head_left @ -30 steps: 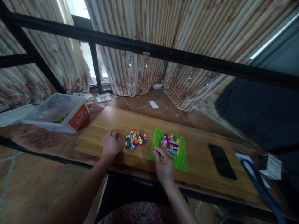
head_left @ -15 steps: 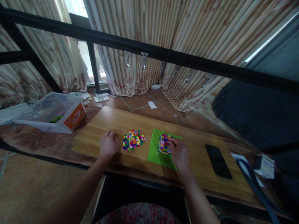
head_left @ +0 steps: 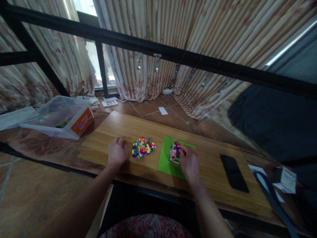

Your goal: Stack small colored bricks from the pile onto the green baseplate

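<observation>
My right hand [head_left: 189, 162] is at the right side of a small block built of colourful toy bricks [head_left: 175, 151]. Its thumb and fingers are pinched together at the top of the block; whatever is between them is too small to make out. The block stands on a green studded baseplate [head_left: 164, 162], partly covered by this hand. My left hand [head_left: 118, 151] rests on the wooden tabletop with its fingers curled closed, and what they hold, if anything, is hidden. Just right of it lies a loose pile of small multicoloured bricks [head_left: 143, 147].
A black phone [head_left: 234, 173] lies on the right part of the wooden table [head_left: 209, 172]. Off its left end is a clear plastic box [head_left: 56, 117] with an orange label. A dark metal bar [head_left: 168, 54] crosses above, before striped curtains [head_left: 153, 19]. A strap [head_left: 269, 195] hangs at right.
The whole view has shifted slightly, so things sit a little further right. My right hand stays at the brick block with slightly altered fingers. My left hand keeps its place beside the pile.
</observation>
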Demonstrator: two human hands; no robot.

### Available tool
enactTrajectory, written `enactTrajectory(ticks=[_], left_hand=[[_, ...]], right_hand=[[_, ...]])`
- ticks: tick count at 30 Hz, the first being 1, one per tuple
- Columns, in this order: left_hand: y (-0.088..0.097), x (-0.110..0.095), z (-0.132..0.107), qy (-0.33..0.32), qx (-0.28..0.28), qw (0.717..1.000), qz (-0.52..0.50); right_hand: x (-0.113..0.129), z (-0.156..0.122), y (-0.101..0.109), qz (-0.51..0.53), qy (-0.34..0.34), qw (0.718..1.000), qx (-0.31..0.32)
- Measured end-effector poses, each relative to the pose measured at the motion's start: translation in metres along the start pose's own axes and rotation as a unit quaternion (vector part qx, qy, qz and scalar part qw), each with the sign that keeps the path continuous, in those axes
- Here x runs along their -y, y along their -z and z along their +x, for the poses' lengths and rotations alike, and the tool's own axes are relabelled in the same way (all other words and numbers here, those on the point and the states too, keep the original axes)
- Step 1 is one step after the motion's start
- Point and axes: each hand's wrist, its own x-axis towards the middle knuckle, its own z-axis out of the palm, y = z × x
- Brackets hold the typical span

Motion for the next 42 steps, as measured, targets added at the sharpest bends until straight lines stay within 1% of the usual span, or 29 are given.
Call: enactTrajectory(ticks=[5, 8, 12, 15, 18, 22, 27, 30, 37, 40, 42], left_hand=[[0.000, 0.000, -0.001, 0.000, -0.001, 1.000, -0.001], [0.000, 0.000, -0.001, 0.003, -0.003, 1.000, -0.003], [-0.001, 0.000, 0.000, 0.005, -0.006, 1.000, -0.005], [-0.001, 0.000, 0.000, 0.003, -0.005, 1.000, -0.003], [0.000, 0.000, 0.000, 0.001, -0.002, 1.000, -0.003], [0.001, -0.001, 0.000, 0.003, -0.004, 1.000, -0.004], [0.000, -0.001, -0.001, 0.001, -0.006, 1.000, -0.010], [0.000, 0.000, -0.001, 0.002, -0.004, 1.000, -0.011], [-0.001, 0.002, 0.000, 0.002, -0.006, 1.000, 0.007], [-0.001, 0.003, 0.002, -0.002, -0.014, 1.000, 0.008], [-0.001, 0.003, 0.003, -0.007, -0.018, 1.000, 0.006]], right_hand=[[-0.003, -0.004, 0.002, 0.012, -0.041, 0.999, -0.010], [-0.004, -0.007, 0.006, 0.015, -0.061, 0.998, -0.031], [-0.002, -0.004, 0.009, -0.020, -0.038, 0.996, -0.076], [0.000, -0.001, 0.005, -0.049, -0.028, 0.994, -0.091], [-0.002, 0.001, -0.003, -0.049, -0.057, 0.993, -0.096], [-0.008, 0.000, -0.012, -0.016, -0.107, 0.991, -0.084], [-0.019, 0.001, -0.018, 0.066, -0.152, 0.985, -0.056], [-0.022, 0.002, -0.020, 0.109, -0.181, 0.976, -0.054], [-0.019, 0.010, -0.020, 0.114, -0.199, 0.972, -0.052], [-0.019, 0.012, -0.020, 0.155, -0.218, 0.963, -0.044], [-0.020, 0.009, -0.018, 0.186, -0.207, 0.959, -0.053]])
